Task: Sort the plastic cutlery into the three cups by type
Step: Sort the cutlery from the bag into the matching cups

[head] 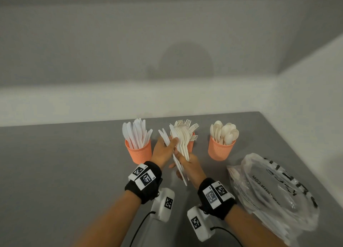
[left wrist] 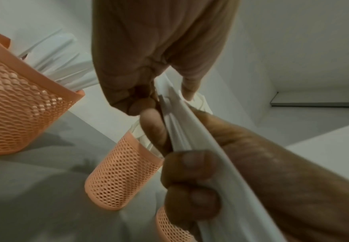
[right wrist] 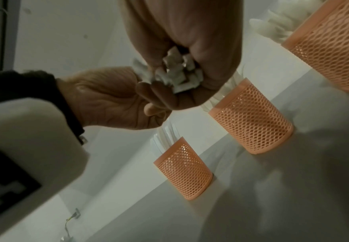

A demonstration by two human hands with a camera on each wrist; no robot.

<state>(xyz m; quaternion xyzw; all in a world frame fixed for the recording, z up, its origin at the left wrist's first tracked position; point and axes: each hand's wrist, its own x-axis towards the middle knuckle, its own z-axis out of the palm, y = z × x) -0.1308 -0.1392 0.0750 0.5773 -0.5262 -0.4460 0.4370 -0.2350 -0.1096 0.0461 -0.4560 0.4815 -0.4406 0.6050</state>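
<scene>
Three orange mesh cups stand in a row on the grey table. The left cup (head: pixel 138 153) (left wrist: pixel 14 106) (right wrist: pixel 184 168) holds knives, and the right cup (head: pixel 221 150) (right wrist: pixel 331 45) holds spoons. The middle cup (head: pixel 191 144) (left wrist: pixel 124 176) (right wrist: pixel 252 119) holds forks and is half hidden by my hands. My right hand (head: pixel 183 165) (right wrist: pixel 175 91) grips a bundle of white cutlery (head: pixel 182 141) (left wrist: pixel 190 131) by the handles, in front of the middle cup. My left hand (head: pixel 171 142) (left wrist: pixel 165 101) pinches a couple of knives (head: pixel 164 135) at the bundle's left side.
A crumpled clear plastic bag (head: pixel 274 187) with black lettering lies on the table at the right, with more white cutlery inside. White walls close off the back and right of the table (head: pixel 65 163). Bare grey surface spreads to the left of the cups.
</scene>
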